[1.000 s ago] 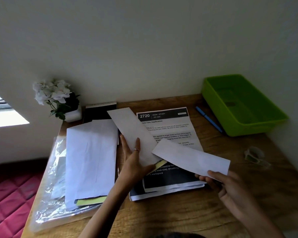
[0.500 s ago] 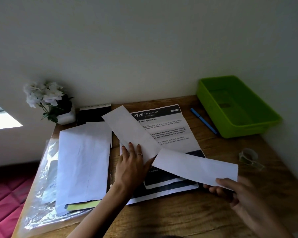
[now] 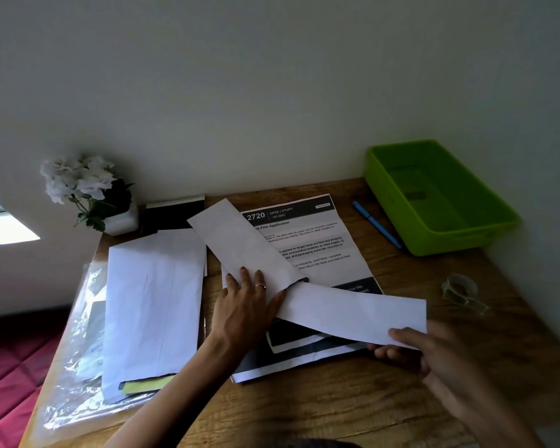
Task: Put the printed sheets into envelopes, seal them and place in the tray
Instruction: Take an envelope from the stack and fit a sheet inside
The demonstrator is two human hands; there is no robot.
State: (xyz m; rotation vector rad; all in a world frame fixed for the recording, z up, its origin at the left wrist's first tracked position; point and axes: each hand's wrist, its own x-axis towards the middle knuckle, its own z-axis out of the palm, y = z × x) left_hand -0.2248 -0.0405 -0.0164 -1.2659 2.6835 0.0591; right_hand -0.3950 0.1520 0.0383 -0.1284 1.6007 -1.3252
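Observation:
A stack of printed sheets (image 3: 317, 250) with a dark "2720" header lies at the middle of the wooden desk (image 3: 337, 402). A folded white sheet (image 3: 240, 247) lies slanted across the stack, and my left hand (image 3: 244, 310) presses flat on its near end. My right hand (image 3: 411, 350) pinches the right end of a long white envelope (image 3: 353, 310), whose left end meets the folded sheet's near end. A pile of white envelopes (image 3: 152, 305) lies to the left. The green tray (image 3: 434, 202) stands empty at the back right.
A blue pen (image 3: 376, 224) lies beside the tray. A clear tape roll (image 3: 459, 291) sits at the right. A potted white flower (image 3: 88, 192) and a black spiral notebook (image 3: 175, 211) stand at the back left. Clear plastic packaging (image 3: 72, 376) lies under the envelope pile.
My left hand has lowered the folded sheet and now presses it flat on the stack. My right hand has shifted the envelope right, bringing its left end to the sheet's near end.

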